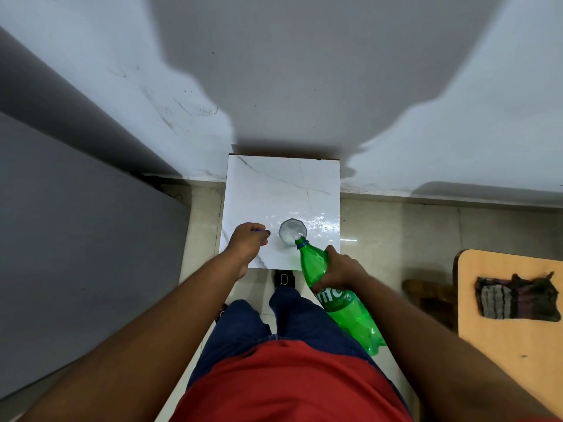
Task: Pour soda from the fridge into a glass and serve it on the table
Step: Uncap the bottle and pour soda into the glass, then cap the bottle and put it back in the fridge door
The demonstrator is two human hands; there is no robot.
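Right hand (341, 269) grasps green soda bottle (341, 303) at the shoulder, bottle tilted, uncapped mouth at 11 o'clock over the near rim of the glass (292, 231). Left hand (248, 242) clenched around a small dark object, probably the cap, resting near the counter's (274, 184) left edge. Glass stands near the counter's front edge, pale contents inside. Counter's far half bare, back edge at the wall (304, 86). Floor (396, 226) open at 3 o'clock.

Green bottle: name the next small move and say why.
Probably keep tilting the green bottle slightly: the right hand holds its uncapped mouth over the glass on the white table, and the glass looks only partly filled.
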